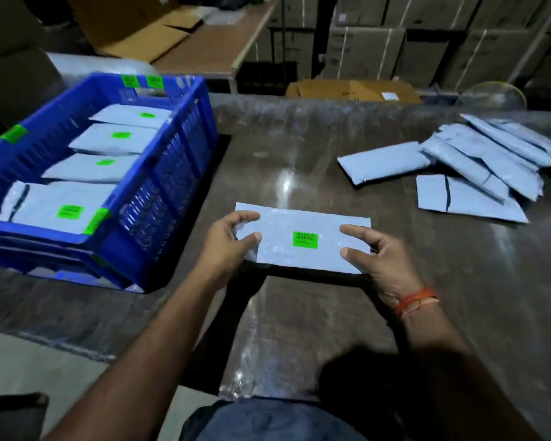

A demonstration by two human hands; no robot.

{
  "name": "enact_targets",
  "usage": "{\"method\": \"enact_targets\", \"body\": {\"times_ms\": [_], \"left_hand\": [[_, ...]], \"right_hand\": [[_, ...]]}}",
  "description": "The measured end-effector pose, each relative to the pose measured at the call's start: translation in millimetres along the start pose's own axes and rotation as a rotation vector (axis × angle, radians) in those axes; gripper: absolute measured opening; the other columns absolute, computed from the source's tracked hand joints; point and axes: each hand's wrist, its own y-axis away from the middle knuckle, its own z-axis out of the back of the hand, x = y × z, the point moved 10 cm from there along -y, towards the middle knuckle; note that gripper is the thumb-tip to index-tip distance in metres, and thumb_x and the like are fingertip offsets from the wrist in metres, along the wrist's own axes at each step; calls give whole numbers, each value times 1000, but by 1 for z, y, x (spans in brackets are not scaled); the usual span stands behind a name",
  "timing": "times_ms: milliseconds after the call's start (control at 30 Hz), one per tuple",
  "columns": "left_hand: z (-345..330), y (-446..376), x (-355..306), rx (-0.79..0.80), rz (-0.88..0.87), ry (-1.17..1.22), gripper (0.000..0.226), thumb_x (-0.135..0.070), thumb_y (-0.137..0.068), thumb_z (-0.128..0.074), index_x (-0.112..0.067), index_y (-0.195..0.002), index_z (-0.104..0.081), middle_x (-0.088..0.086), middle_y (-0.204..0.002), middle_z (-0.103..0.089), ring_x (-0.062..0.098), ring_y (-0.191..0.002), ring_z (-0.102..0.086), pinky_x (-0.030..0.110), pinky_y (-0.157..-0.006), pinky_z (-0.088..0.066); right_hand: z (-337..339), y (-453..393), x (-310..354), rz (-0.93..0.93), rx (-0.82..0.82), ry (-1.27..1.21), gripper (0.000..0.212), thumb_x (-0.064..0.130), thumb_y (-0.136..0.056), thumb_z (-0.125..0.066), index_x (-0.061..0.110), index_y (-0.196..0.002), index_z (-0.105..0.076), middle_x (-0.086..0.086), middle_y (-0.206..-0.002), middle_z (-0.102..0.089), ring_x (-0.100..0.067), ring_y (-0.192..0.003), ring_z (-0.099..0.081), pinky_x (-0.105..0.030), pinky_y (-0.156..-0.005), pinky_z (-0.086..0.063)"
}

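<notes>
A flat grey mailer packet [303, 226] with a green label [305, 240] is held just above the table, in front of me. My left hand [228, 246] grips its left end, thumb on top and fingers curled over the far edge. My right hand [374, 256] pinches its right end between thumb and fingers. A blue plastic crate [172, 148] stands to the left and holds several grey packets with green labels [67, 211].
A loose pile of grey packets without visible labels [477, 167] lies at the right of the plastic-covered table [299, 148]. Cardboard boxes [350, 90] and stacked cartons stand behind the table. A roll of bubble wrap [109, 63] sits behind the crate.
</notes>
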Motion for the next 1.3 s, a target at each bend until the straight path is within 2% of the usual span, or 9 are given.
{"method": "enact_targets", "body": {"times_ms": [133, 233, 467, 667, 867, 1000, 1100, 1200, 1300], "left_hand": [[33, -12, -46, 13, -20, -47, 29, -5, -90, -73, -15, -117, -72, -4, -114, -68, 0, -91, -70, 21, -70, -56], [63, -21, -70, 36, -28, -34, 25, -9, -89, -75, -18, -112, -74, 4, -116, -71, 10, -83, -70, 25, -70, -55], [145, -40, -120, 51, -65, -23, 25, -2, -91, -69, -12, -114, -72, -3, -103, -72, 3, -70, -62, 16, -61, -50], [268, -82, -148, 12, -91, -82, 24, 0, -93, -65, -15, -111, -71, -10, -72, -67, 2, -62, -58, 14, -58, -51], [370, -119, -131, -21, -51, -212, 26, 12, -95, -55, -6, -110, -66, -7, -52, -58, 3, -41, -51, 15, -45, -46], [406, -137, -106, -16, -16, -354, 29, 13, -94, -56, -11, -105, -69, 2, -65, -59, 5, -49, -57, 21, -55, -53], [415, -151, -91, 9, -16, -475, 31, 13, -92, -55, -10, -105, -70, 15, -76, -65, 17, -56, -67, 27, -64, -59], [418, -158, -77, 35, 0, -589, 31, 12, -89, -54, -11, -101, -71, 11, -72, -71, 21, -59, -72, 25, -61, -59], [415, -154, -63, 136, 16, -822, 23, -3, -83, -67, -22, -96, -73, 4, -77, -74, 17, -66, -70, 25, -64, -56]], "right_hand": [[-26, -18, 40, 43, 50, -34, 37, -3, -79, -77, 12, -113, -74, 3, -109, -75, -4, -94, -65, -16, -81, -51], [-49, -34, 69, 84, 76, -21, 34, -1, -79, -78, 12, -111, -75, 4, -107, -75, -2, -94, -64, -14, -81, -50], [-124, -64, 133, 168, 119, 87, 28, 13, -82, -79, 23, -108, -77, 8, -109, -74, -8, -100, -65, -28, -87, -53], [-246, -87, 178, 231, 125, 107, 25, 2, -85, -74, 9, -109, -74, 1, -111, -70, -5, -97, -60, -16, -61, -50], [-358, -112, 175, 232, 118, 269, 24, 4, -81, -77, 18, -100, -75, 5, -109, -72, -8, -111, -65, -45, -93, -57], [-400, -114, 164, 182, 71, 411, 23, 15, -69, -76, 26, -89, -75, 6, -100, -74, -13, -103, -70, -47, -87, -59], [-418, -118, 157, 125, 55, 537, 25, 18, -66, -73, 24, -91, -75, 2, -98, -74, -17, -93, -73, -44, -85, -60], [-428, -107, 153, 84, 62, 635, 26, 15, -67, -75, 24, -92, -75, 1, -99, -75, -19, -90, -73, -41, -87, -59], [-434, -94, 154, 72, 104, 828, 28, 16, -74, -80, 22, -101, -76, 6, -99, -71, -8, -91, -65, -21, -84, -50]]}}
